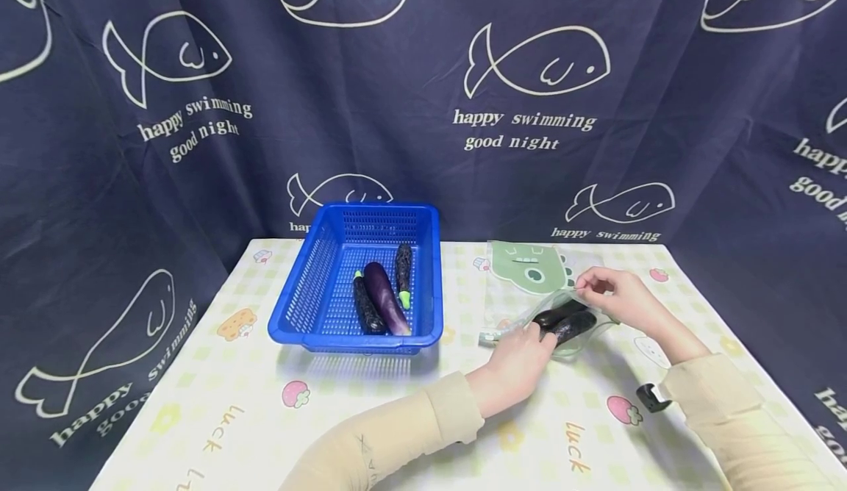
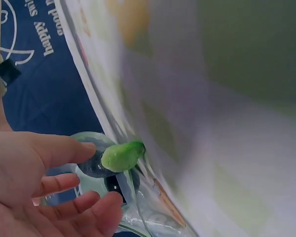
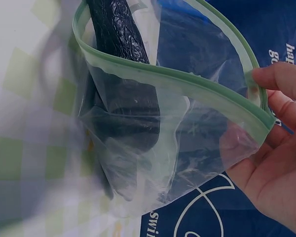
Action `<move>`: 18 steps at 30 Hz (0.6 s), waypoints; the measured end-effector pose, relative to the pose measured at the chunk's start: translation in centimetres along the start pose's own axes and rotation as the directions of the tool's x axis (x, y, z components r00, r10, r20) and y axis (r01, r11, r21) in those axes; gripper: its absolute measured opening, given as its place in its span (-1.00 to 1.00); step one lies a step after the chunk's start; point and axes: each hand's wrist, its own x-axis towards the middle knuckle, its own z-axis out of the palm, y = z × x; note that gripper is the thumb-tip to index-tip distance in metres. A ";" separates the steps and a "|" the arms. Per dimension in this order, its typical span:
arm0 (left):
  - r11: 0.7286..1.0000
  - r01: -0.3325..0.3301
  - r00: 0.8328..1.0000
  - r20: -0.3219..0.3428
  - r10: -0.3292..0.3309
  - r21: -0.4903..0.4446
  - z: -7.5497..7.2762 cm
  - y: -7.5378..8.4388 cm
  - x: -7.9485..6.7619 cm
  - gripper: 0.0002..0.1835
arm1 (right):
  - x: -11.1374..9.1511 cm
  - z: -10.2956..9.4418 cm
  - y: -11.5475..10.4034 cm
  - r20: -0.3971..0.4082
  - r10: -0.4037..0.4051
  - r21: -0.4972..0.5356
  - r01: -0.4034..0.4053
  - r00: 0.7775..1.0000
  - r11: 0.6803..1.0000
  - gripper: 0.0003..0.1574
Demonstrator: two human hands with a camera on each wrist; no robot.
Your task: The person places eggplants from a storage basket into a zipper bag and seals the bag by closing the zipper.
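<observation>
At the table's right, a clear zip bag (image 3: 128, 103) with a green rim stands open around dark eggplants (image 1: 574, 327). My right hand (image 1: 618, 298) pinches the rim between thumb and fingers, as the right wrist view (image 3: 281, 118) shows. A wrinkled dark eggplant (image 3: 119, 34) slants in through the bag's mouth. My left hand (image 1: 512, 366) is at the near end of the eggplants, with fingertips right at one. From the left wrist, that hand (image 2: 54, 182) has spread, loosely bent fingers, one tip against the dark body beside a green stem end (image 2: 123, 155).
A blue basket (image 1: 290, 322) left of the hands holds a glossy purple eggplant (image 1: 384, 296) and two wrinkled dark ones. Behind the held bag lies a flat clear bag with a green dinosaur print (image 1: 523, 264). A dark curtain (image 1: 410, 138) hangs along the table's back edge.
</observation>
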 end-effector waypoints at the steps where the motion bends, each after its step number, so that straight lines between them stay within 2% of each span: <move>1: 1.000 -0.001 1.000 0.000 0.001 -0.001 0.0 0.0 -0.2 -0.72 | 0.0 0.0 0.0 0.001 0.000 -0.001 0.000 1.000 1.000 -0.88; 8: 1.000 0.001 1.000 0.028 -0.001 0.017 0.2 0.0 -1.2 -0.77 | 0.1 -0.1 -0.2 0.003 0.008 -0.006 -0.008 1.000 1.000 -0.87; 15: 1.000 0.012 0.994 0.111 -0.014 0.012 0.9 0.7 -0.7 -0.71 | 0.1 0.2 0.0 0.004 0.013 0.002 -0.013 1.000 1.000 -0.87; 18: 1.000 0.024 0.992 0.127 -0.024 0.005 1.3 1.0 -0.4 -0.67 | 0.1 0.3 0.1 0.001 0.015 0.000 -0.015 1.000 1.000 -0.86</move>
